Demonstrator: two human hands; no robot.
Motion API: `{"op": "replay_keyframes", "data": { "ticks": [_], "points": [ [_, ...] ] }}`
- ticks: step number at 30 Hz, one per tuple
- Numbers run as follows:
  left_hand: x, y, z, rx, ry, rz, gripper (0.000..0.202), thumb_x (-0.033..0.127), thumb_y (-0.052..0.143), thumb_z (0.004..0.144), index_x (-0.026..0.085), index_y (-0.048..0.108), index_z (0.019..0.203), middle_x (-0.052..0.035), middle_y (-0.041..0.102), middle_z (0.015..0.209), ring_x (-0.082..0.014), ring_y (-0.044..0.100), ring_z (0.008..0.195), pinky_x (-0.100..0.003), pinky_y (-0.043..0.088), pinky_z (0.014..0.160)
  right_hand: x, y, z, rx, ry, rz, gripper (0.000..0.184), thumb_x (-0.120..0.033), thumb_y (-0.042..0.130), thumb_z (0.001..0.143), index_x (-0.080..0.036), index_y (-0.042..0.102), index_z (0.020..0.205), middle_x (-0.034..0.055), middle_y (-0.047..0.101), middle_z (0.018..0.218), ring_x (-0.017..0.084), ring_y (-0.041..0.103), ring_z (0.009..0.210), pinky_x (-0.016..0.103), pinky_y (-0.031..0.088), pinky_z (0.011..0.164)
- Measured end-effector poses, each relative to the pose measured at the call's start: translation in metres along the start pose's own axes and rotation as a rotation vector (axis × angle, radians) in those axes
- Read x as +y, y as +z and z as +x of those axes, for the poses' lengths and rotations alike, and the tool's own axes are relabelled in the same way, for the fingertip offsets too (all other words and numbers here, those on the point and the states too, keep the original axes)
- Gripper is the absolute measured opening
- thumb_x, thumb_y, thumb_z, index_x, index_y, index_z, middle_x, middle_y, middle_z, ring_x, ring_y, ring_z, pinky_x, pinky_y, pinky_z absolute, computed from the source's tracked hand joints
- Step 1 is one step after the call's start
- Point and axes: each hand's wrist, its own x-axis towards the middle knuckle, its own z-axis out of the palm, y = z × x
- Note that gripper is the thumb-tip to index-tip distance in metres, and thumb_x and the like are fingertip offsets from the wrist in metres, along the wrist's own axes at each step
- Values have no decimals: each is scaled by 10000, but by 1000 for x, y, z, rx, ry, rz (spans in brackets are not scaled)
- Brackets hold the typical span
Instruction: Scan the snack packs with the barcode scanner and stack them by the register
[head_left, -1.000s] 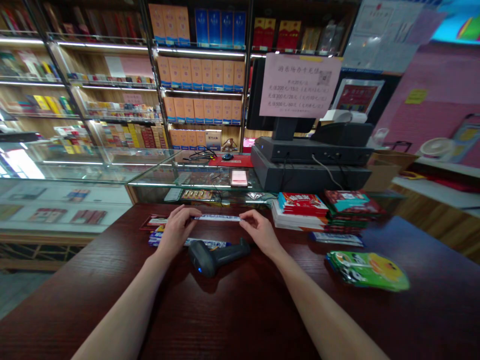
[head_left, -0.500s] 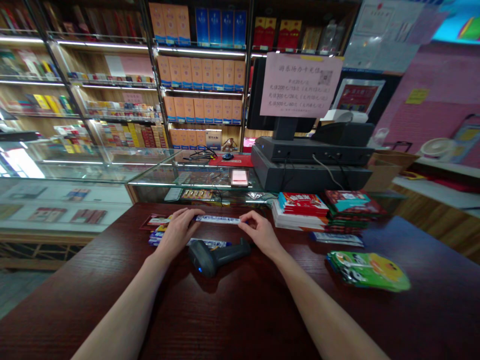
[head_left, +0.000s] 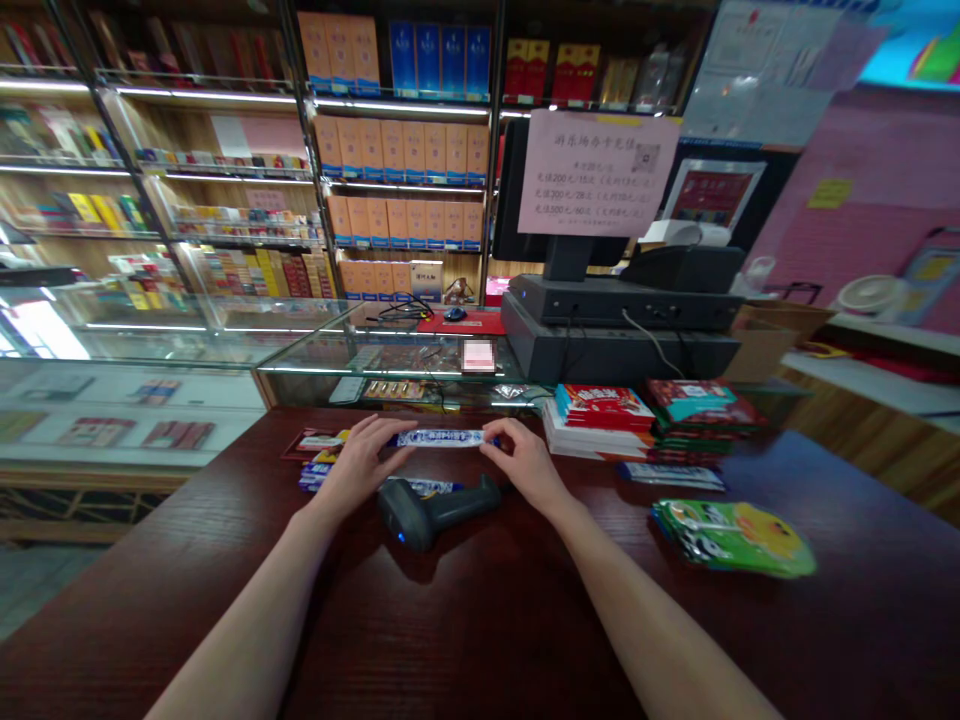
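Note:
Between my two hands is a long, narrow blue-and-white wrapped packet (head_left: 441, 438) with printed characters. My left hand (head_left: 363, 462) grips its left end, fingers over the top. The thumb and fingers of my right hand (head_left: 521, 460) pinch the right end. Just in front of the packet lies a dark barcode scanner (head_left: 439, 510) with a small blue light, touched by neither hand. More blue-and-white packets (head_left: 315, 474) lie beneath and beside my left hand, partly covered by it and by the scanner.
Right of my hands stand stacks of red-and-white packs (head_left: 604, 420) and dark red packs (head_left: 694, 410). Nearer are slim blue packets (head_left: 673, 477) and green packs (head_left: 735, 538). Beyond the brown table (head_left: 465, 640), a glass counter (head_left: 330, 350) carries a cash register with a monitor (head_left: 622, 330).
The packet stays between my hands and its face has tilted slightly, so its print shows more. My fingers have shifted a little; the scanner has not moved.

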Motion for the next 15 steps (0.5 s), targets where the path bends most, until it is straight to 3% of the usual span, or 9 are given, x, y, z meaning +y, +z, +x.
{"op": "replay_keyframes", "data": {
  "ticks": [3,9,15],
  "points": [
    [0,1,1,-7,1,17,393,455,555,959,261,611,1296,-61,705,1251,-219,640,1162,-480,358,1151,-4,-5,0,-17,-48,-137,68,-181,645,865,-230,636,911,36,704,1040,217,615,998,365,462,911],
    [-3,3,7,-53,-3,78,380,455,560,949,279,633,1278,-68,718,1228,-233,652,1154,-515,351,1147,-11,-14,0,-77,-126,-417,188,-121,663,864,-234,657,1014,43,720,1009,242,608,976,366,475,862],
    [7,-6,22,-108,9,132,279,437,617,913,312,693,1150,-43,747,1131,-253,662,1104,-518,349,1127,-10,-26,-2,-103,-228,-588,355,-144,671,882,-230,639,1226,78,726,1162,282,602,1059,420,474,902]
  ]
}}
